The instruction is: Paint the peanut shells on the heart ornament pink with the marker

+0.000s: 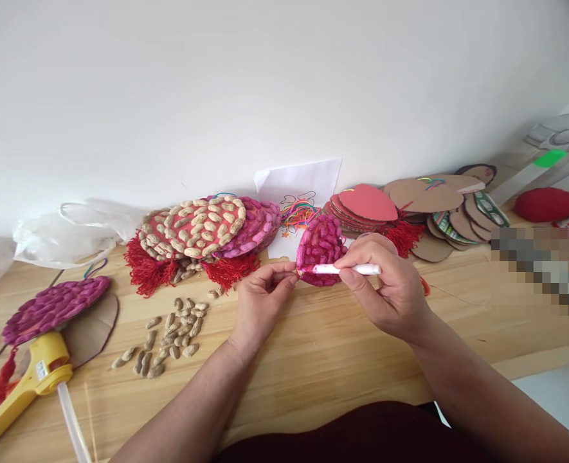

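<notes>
My right hand (pixel 385 286) grips a white marker pen (pixel 368 269), held almost level with its tip to the left. Its tip end meets the lower left edge of a small magenta piece covered in painted peanuts (pixel 321 241). At that same edge, the thumb and fingers of my left hand (pixel 262 296) are pinched together on the piece. A pale spot shows by my fingertips; the exact peanut there is partly hidden. Loose unpainted peanuts (pixel 182 328) lie on the wooden table left of my left hand.
Peanut-covered pieces with red yarn tassels (pixel 152 263) are stacked at back left. Red cardboard pieces (pixel 368 202), brown cardboard ovals (pixel 424 193) and coloured cords (pixel 298 212) lie along the wall. A yellow glue gun (pixel 47 363) rests near left, beside a purple peanut-covered piece (pixel 60 307).
</notes>
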{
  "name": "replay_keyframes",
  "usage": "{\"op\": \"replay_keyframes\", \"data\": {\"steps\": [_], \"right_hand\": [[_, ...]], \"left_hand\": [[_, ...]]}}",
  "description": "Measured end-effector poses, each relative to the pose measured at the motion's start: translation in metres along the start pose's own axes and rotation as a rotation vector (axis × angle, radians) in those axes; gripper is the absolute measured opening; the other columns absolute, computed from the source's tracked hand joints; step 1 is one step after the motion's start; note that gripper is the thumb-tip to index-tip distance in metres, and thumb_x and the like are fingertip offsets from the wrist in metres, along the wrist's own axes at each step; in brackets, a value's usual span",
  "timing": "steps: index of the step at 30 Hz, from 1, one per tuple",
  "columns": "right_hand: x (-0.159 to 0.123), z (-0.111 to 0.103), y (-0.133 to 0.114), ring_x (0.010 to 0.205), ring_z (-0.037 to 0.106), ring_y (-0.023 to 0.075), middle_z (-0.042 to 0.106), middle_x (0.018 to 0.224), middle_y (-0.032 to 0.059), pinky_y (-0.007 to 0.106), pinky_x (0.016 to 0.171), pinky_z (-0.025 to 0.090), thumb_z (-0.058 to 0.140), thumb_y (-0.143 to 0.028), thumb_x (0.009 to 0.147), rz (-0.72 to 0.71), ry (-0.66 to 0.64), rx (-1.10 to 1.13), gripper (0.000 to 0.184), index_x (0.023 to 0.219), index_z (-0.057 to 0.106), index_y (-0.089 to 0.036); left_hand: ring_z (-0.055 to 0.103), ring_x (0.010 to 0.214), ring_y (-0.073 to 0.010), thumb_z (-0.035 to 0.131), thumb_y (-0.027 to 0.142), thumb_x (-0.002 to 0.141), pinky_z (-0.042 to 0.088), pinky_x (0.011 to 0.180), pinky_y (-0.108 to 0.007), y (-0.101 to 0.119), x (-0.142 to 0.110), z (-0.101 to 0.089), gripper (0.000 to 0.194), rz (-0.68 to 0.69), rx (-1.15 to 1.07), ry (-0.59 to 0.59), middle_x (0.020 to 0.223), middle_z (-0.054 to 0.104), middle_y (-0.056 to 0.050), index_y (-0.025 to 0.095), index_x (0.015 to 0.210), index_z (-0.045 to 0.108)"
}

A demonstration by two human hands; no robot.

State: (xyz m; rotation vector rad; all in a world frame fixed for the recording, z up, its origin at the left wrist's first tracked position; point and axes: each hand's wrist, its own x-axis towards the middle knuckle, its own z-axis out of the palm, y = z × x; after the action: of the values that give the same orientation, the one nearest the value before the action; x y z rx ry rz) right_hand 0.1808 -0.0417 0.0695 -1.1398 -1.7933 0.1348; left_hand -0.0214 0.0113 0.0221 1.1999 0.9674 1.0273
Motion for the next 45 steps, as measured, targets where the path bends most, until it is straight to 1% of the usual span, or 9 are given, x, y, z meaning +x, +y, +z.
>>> {"op": "replay_keyframes", "data": {"steps": [5, 12, 15, 21, 26, 32, 38, 42, 45], "right_hand": [[-0.0012, 0.0045, -0.0032, 0.085, 0.06, 0.0192, 0.067, 0.083, 0.0011, 0.041, 0.082, 0.043, 0.062, -0.019, 0.093, -0.05, -0.007, -0.056, 0.004, 0.094, 0.064, -0.023], [-0.0014, 0.0025, -0.0028, 0.083, 0.059, 0.0205, 0.066, 0.08, 0.0014, 0.043, 0.081, 0.042, 0.062, -0.018, 0.091, -0.009, 0.048, -0.098, 0.005, 0.091, 0.064, -0.023], [-0.0019, 0.002, -0.0031, 0.083, 0.059, 0.0203, 0.065, 0.08, 0.0014, 0.043, 0.081, 0.042, 0.062, -0.018, 0.092, 0.008, 0.071, -0.074, 0.005, 0.092, 0.064, -0.023], [-0.0016, 0.0038, -0.0035, 0.081, 0.058, 0.0188, 0.066, 0.081, 0.0011, 0.042, 0.08, 0.043, 0.063, -0.017, 0.091, -0.008, 0.016, -0.064, 0.005, 0.091, 0.064, -0.022], [-0.0021, 0.0031, -0.0027, 0.084, 0.058, 0.0197, 0.066, 0.082, 0.0014, 0.043, 0.081, 0.043, 0.062, -0.018, 0.092, 0.009, 0.047, -0.044, 0.006, 0.093, 0.064, -0.023], [-0.0027, 0.0028, -0.0023, 0.082, 0.058, 0.0191, 0.066, 0.081, 0.0008, 0.042, 0.081, 0.042, 0.062, -0.018, 0.092, 0.019, 0.014, -0.08, 0.005, 0.09, 0.064, -0.022], [-0.0015, 0.0028, -0.0025, 0.085, 0.058, 0.0201, 0.066, 0.082, 0.0013, 0.041, 0.081, 0.042, 0.061, -0.02, 0.093, 0.031, 0.035, -0.063, 0.005, 0.091, 0.064, -0.023], [-0.0005, 0.0042, -0.003, 0.08, 0.058, 0.0185, 0.066, 0.081, 0.0009, 0.041, 0.08, 0.041, 0.061, -0.02, 0.093, 0.028, 0.002, -0.075, 0.005, 0.09, 0.064, -0.022], [-0.0006, 0.0046, -0.0039, 0.08, 0.059, 0.0187, 0.067, 0.081, 0.0013, 0.041, 0.079, 0.041, 0.06, -0.02, 0.093, 0.033, 0.015, -0.072, 0.005, 0.09, 0.064, -0.022]], "left_hand": [[0.072, 0.087, -0.0188, 0.081, 0.029, 0.078, 0.056, 0.082, -0.029, 0.0009, -0.0002, 0.0008, 0.027, 0.025, 0.001, -0.008, 0.099, 0.08, -0.01, 0.015, 0.101, 0.078], [0.073, 0.087, -0.0196, 0.082, 0.03, 0.077, 0.057, 0.082, -0.03, 0.0009, -0.0002, 0.0014, 0.028, 0.007, -0.013, -0.003, 0.098, 0.08, -0.01, 0.015, 0.099, 0.079], [0.073, 0.088, -0.0196, 0.083, 0.03, 0.077, 0.056, 0.083, -0.03, 0.0006, 0.0002, 0.0009, 0.028, 0.003, -0.013, -0.003, 0.099, 0.08, -0.011, 0.015, 0.1, 0.079], [0.073, 0.088, -0.0198, 0.082, 0.03, 0.077, 0.056, 0.083, -0.031, 0.0013, -0.0002, 0.0014, 0.028, 0.011, -0.009, -0.004, 0.099, 0.08, -0.01, 0.015, 0.1, 0.079], [0.072, 0.087, -0.0193, 0.082, 0.03, 0.077, 0.056, 0.083, -0.031, 0.0013, 0.0002, 0.0018, 0.028, 0.018, -0.011, -0.002, 0.099, 0.08, -0.01, 0.015, 0.1, 0.078], [0.073, 0.089, -0.0201, 0.083, 0.031, 0.077, 0.056, 0.084, -0.031, 0.0005, 0.0003, 0.0012, 0.029, 0.008, -0.017, -0.009, 0.101, 0.08, -0.01, 0.015, 0.1, 0.078], [0.073, 0.088, -0.0191, 0.084, 0.032, 0.076, 0.056, 0.084, -0.03, 0.0002, 0.0005, 0.0013, 0.03, 0.002, -0.024, 0.0, 0.1, 0.08, -0.01, 0.015, 0.101, 0.078], [0.073, 0.086, -0.019, 0.085, 0.032, 0.074, 0.056, 0.082, -0.029, 0.0009, 0.0004, 0.0012, 0.032, -0.026, -0.03, 0.009, 0.098, 0.08, -0.011, 0.015, 0.1, 0.079], [0.073, 0.085, -0.0189, 0.087, 0.033, 0.073, 0.056, 0.08, -0.029, 0.0018, 0.0, 0.0013, 0.032, -0.034, -0.041, 0.018, 0.097, 0.08, -0.011, 0.015, 0.099, 0.079]]}}
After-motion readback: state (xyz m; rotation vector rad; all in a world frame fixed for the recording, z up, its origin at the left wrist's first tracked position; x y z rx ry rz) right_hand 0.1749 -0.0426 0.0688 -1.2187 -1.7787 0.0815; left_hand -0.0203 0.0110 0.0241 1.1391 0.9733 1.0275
